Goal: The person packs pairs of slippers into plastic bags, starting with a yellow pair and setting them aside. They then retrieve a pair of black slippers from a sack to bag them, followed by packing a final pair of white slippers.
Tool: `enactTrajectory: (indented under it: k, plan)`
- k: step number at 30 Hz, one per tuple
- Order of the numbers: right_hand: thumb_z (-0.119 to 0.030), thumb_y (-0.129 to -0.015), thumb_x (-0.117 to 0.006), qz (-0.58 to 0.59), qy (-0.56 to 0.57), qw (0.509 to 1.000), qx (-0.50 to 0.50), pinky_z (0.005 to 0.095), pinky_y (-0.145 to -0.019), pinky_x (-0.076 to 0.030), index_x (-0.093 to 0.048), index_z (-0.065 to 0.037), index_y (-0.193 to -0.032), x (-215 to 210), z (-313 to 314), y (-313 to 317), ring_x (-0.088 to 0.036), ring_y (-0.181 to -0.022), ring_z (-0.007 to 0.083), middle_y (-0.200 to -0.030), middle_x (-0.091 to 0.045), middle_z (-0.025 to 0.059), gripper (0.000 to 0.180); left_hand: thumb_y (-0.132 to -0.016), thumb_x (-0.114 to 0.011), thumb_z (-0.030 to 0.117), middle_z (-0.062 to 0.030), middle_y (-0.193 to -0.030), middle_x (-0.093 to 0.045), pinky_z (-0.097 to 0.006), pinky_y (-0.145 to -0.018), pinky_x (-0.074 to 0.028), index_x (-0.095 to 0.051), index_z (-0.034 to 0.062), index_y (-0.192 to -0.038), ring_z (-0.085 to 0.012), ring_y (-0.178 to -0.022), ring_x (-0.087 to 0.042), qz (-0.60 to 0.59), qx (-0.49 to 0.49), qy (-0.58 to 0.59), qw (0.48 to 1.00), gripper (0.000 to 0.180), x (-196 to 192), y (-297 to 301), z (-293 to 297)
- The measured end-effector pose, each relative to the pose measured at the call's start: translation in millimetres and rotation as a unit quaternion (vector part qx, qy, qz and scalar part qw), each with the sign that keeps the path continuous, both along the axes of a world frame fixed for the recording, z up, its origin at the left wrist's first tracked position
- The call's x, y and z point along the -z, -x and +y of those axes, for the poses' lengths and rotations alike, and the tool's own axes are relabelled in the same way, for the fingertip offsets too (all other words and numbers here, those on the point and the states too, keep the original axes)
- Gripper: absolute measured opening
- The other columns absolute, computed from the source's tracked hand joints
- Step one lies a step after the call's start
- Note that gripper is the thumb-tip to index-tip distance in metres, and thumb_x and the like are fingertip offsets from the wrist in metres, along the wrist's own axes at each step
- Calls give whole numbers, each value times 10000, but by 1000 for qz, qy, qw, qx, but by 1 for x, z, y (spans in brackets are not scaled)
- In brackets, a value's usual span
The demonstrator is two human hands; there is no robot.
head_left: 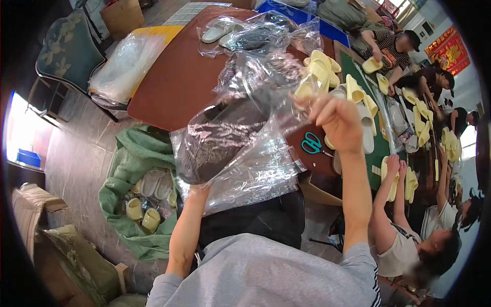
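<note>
A large clear plastic bag point(255, 169) spreads above my lap at the table edge, creased and shiny. A dark shape point(225, 138) shows through its film; glare keeps me from telling what it is. My left hand point(198, 190) is at the near left of the bag, its fingers hidden by the film and the dark shape. Raised over the table's right part, my right hand point(337, 120) has curled fingers closed on a stretched edge of the film. Teal-handled scissors point(312, 144) lie below it. Pale yellow slippers point(319, 71) are piled just beyond that hand.
Bagged slippers point(225, 31) lie at the far end of the brown table point(169, 87). A green sack point(128, 153) with slippers stands on the floor at left. Clear bags point(125, 64) are stacked near a chair point(69, 48). Co-workers handle yellow slippers along a green-topped table point(353, 66) at right.
</note>
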State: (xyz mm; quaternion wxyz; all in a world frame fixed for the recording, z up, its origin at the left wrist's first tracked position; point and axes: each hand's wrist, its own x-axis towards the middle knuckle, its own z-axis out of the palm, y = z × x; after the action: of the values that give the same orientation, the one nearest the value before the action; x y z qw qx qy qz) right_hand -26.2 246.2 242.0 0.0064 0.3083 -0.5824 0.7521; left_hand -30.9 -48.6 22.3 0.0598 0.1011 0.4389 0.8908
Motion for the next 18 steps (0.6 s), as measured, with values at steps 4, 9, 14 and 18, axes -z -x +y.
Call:
enactTrajectory:
  k: [4, 9, 14, 18]
  plan:
    - [-248, -978, -446, -30, -70, 992, 100, 500, -1034, -374, -601, 17, -655, 54, 24, -41, -615, -1002, 320, -819, -651, 161, 446, -942, -596, 177, -135, -1401, -486, -418, -1056, -450, -415, 39, -1408, -251, -1252, -508, -31, -8, -143, 989, 519, 13, -8, -37]
    - [-192, -974, -484, -253, -214, 930, 158, 320, -917, -432, -591, -23, -781, 151, 47, -84, -611, -937, 178, -825, -662, 86, 278, -968, -355, 602, -180, -1387, -502, -501, -1084, -370, -417, 28, -1420, -337, -1262, -489, -330, 79, -187, 922, 733, 17, -13, -77]
    - [-177, -1012, -421, -342, -211, 891, 210, 310, -931, -440, -459, -18, -1348, 201, 51, -97, -629, -985, 150, -1029, -700, 96, 373, -980, -562, 232, -114, -1315, -552, -378, -969, -486, -395, 71, -1429, -227, -1126, -587, -284, 89, 18, 955, 506, 52, -11, -96]
    - [-59, -932, -487, -141, -401, 875, 230, 332, -874, -472, -629, -43, -1166, 194, 47, -64, -655, -906, 201, -963, -697, 100, 273, -952, -602, 140, -101, -1270, -570, -331, -908, -511, -383, 51, -1427, -190, -1077, -601, -291, 92, 68, 950, 530, 44, -11, -86]
